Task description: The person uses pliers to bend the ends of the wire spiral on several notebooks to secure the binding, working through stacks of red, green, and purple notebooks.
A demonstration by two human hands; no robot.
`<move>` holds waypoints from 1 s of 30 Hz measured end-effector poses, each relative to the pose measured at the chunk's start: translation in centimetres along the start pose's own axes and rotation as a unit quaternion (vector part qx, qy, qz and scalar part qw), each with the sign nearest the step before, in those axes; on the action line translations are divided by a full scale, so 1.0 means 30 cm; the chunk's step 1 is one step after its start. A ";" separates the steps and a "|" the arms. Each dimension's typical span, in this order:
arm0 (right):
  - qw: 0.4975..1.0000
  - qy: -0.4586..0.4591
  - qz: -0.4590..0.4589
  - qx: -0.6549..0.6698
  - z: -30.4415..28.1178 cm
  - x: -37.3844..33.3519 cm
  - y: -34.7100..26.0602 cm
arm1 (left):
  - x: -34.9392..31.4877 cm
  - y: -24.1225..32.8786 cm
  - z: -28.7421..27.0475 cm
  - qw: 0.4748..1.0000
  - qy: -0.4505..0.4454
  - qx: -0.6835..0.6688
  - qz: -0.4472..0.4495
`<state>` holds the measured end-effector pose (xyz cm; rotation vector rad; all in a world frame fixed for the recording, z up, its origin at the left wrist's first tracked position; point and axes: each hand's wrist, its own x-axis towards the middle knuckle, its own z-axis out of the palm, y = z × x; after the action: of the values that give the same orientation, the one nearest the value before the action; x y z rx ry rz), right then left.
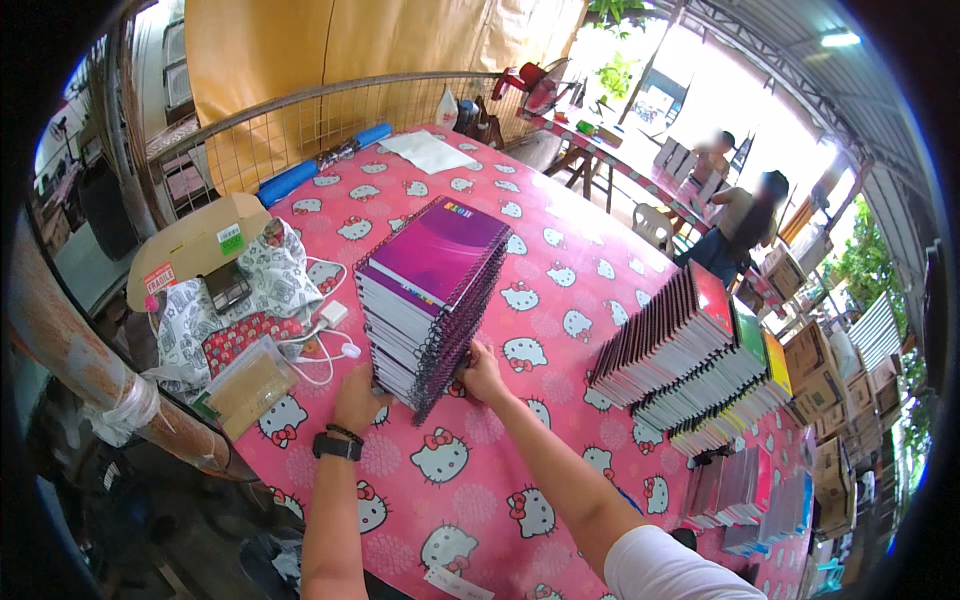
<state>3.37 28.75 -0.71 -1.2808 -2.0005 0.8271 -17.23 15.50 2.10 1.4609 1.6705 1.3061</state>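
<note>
A tall stack of purple spiral notebooks (437,248) stands in front of me on a pink cartoon-cat tablecloth (440,455), its black coils facing right. Low at its near left corner, my left hand (359,398), with a dark watch and bracelet on the wrist, closes on the bottom notebooks. My right hand (482,373) grips the coil side near the base. The stack hides some fingertips of both hands. I cannot tell whether its underside touches the cloth.
Rows of red, green and yellow spiral notebooks (665,330) stand at right, with pink and blue booklets (735,490) nearer. Left lie a patterned cloth bag (185,325), phone (226,287) and white cables (325,345). A blue roll (290,183) edges the back. Two people sit beyond.
</note>
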 end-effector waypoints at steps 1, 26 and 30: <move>1.000 -0.002 -0.017 -0.007 -0.003 -0.005 -0.008 | -0.007 -0.004 -0.005 1.000 0.008 0.017 -0.001; 0.993 0.108 0.043 0.021 -0.234 -0.575 -0.007 | -0.323 -0.129 0.286 0.995 -0.071 -0.065 0.012; 0.988 0.152 0.029 0.002 -0.303 -0.702 0.124 | -0.369 0.031 0.355 0.989 -0.129 -0.027 0.067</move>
<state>19.54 12.08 -1.42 -1.3786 -1.7267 0.6183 -4.71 8.12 -3.01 1.6543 1.3814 1.1646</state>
